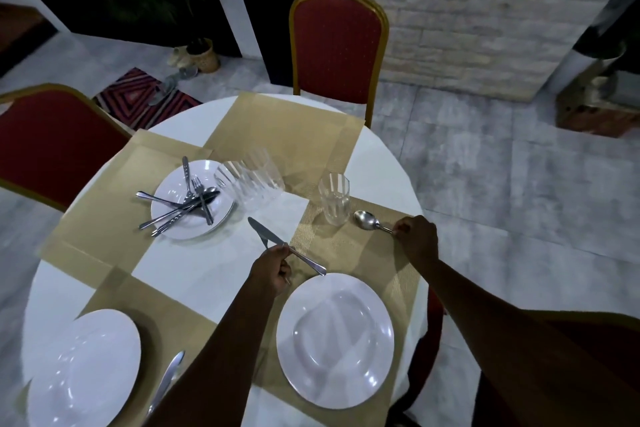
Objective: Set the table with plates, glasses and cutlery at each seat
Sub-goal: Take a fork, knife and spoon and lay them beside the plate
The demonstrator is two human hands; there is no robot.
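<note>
My left hand (273, 269) grips a table knife (263, 234) by its middle, held above the cloth just left of the near white plate (335, 340). My right hand (417, 236) pinches the handle of a spoon (366, 219) that lies on the gold placemat (349, 250), right of a single glass (334, 198). A far plate (173, 198) carries a heap of several forks, spoons and knives (187, 206). Two or three glasses (254, 180) stand bunched beside it. A third plate (85, 371) sits bottom left with a knife (168, 376) next to it.
The round table (194, 270) has a white cloth and gold placemats at each seat. Red chairs with gold frames stand at the far side (337, 45), at the left (52, 146) and at the lower right (595, 340). Grey tiled floor surrounds the table.
</note>
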